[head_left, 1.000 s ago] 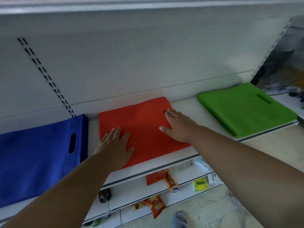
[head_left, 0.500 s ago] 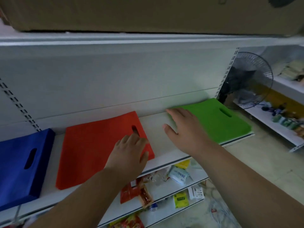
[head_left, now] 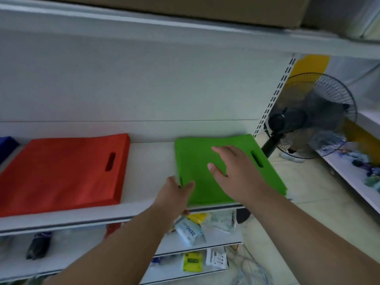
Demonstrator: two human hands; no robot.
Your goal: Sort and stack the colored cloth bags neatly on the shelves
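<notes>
Green bag stack [head_left: 197, 161] lies flat on the white shelf [head_left: 150, 161], at about 3 o'clock from the red bag stack [head_left: 61, 171], the two well apart with bare shelf between; a sliver of blue bag stack [head_left: 7, 144] shows at 9 o'clock, at the frame edge. Right hand [head_left: 236, 171] rests palm-down on the green top sheet, fingers straight and spread, not curled on anything. Left hand [head_left: 174, 192] is at the stack's near-left corner, 7 o'clock of the pile; thumb lies over the top edge, fingers appear to go under or beside the edge, so it seems to grasp the corner, though the underside is hidden. Judgement: thin non-woven cloth, light, floppy, layers likely to slide and fan out over one another. Best handled as a block, one flat palm pressing down, the other squaring the edges; lifting by the die-cut handle slot [head_left: 257, 159] at 3 o'clock would take only the top layers. Fan [head_left: 312, 120] stands beyond the shelf end, at 2 o'clock
</notes>
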